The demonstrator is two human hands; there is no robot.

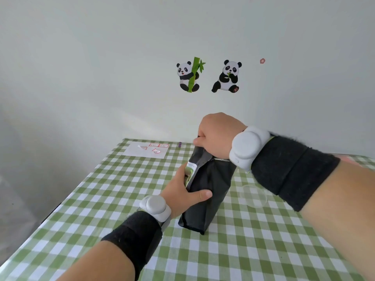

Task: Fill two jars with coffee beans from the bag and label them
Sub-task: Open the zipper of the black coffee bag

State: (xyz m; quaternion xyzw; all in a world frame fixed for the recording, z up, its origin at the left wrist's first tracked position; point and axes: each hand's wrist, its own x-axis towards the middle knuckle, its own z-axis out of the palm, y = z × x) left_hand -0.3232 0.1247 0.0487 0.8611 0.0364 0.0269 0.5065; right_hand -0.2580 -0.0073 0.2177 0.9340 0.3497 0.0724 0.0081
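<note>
the black coffee bag (pixel 209 185) stands upright near the middle of the green checked tablecloth (pixel 113 191), leaning slightly left. the left hand (pixel 180 191) grips its middle from the left, thumb curled across the near face. the right hand (pixel 217 134) is clamped on the bag's top edge, fingers pinched together over it. a clear glass jar (pixel 253 196) sits just right of the bag, partly under the right forearm. at the far left of the table lies a white label sheet (pixel 142 154) with red-bordered labels, and a small purple object (pixel 180 144) is to its right. two panda stickers (pixel 189 75) are on the wall.
</note>
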